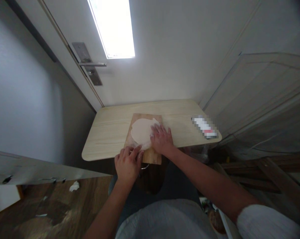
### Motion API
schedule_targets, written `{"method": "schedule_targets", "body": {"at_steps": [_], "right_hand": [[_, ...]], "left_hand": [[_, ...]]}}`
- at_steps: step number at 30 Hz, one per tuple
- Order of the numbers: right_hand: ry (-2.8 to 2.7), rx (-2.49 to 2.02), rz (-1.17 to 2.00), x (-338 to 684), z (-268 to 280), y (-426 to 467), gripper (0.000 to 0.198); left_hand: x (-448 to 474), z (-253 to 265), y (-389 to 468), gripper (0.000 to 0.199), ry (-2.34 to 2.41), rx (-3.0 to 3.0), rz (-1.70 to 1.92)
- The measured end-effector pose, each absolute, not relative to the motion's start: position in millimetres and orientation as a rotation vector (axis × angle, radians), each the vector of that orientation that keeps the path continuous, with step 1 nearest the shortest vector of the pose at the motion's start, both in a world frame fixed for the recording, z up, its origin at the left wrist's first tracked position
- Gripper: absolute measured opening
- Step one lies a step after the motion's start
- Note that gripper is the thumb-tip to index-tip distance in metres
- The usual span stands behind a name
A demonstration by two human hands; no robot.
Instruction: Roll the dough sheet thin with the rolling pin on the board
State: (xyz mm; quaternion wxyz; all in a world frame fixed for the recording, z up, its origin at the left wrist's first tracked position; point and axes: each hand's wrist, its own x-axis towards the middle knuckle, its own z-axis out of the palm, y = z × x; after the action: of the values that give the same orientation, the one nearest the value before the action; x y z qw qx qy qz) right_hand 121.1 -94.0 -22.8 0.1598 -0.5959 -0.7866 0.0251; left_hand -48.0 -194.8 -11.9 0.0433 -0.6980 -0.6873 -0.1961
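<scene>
A thin, pale sheet of dough lies on a wooden cutting board, its outline rounded and uneven. At the near left edge of the dough is my left hand, its fingers curled and its thumb pressed close, pinching the edge of the sheet. My right hand rests on the right side of the dough with its fingers spread and the palm down. The near right part of the sheet is partly hidden under that hand. A metal ring handle shows at the board's near end.
The board sits on a narrow light wood table against a white door with a metal handle. A blurred-out phone-like object lies at the table's right end. Crumpled white paper is on the floor at left. Wooden slats stand at right.
</scene>
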Motion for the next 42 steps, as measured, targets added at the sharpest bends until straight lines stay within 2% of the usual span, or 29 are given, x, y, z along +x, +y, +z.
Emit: {"method": "schedule_targets", "body": {"at_steps": [20, 26, 42], "right_hand": [[-2.298, -1.705, 0.108, 106.3, -21.6, -66.4, 0.055], [-2.292, -1.682, 0.113, 101.2, -19.6, -60.6, 0.055], [-2.321, -1.693, 0.095, 85.6, -21.2, -34.2, 0.056]], "left_hand": [[-59.9, -10.9, -176.3, 0.034, -2.065, -2.152, -0.555], [-62.6, -11.0, -169.1, 0.041, -2.076, -2.130, -0.575], [-74.0, -8.9, -149.0, 0.042, -2.139, -2.110, -0.498]]}}
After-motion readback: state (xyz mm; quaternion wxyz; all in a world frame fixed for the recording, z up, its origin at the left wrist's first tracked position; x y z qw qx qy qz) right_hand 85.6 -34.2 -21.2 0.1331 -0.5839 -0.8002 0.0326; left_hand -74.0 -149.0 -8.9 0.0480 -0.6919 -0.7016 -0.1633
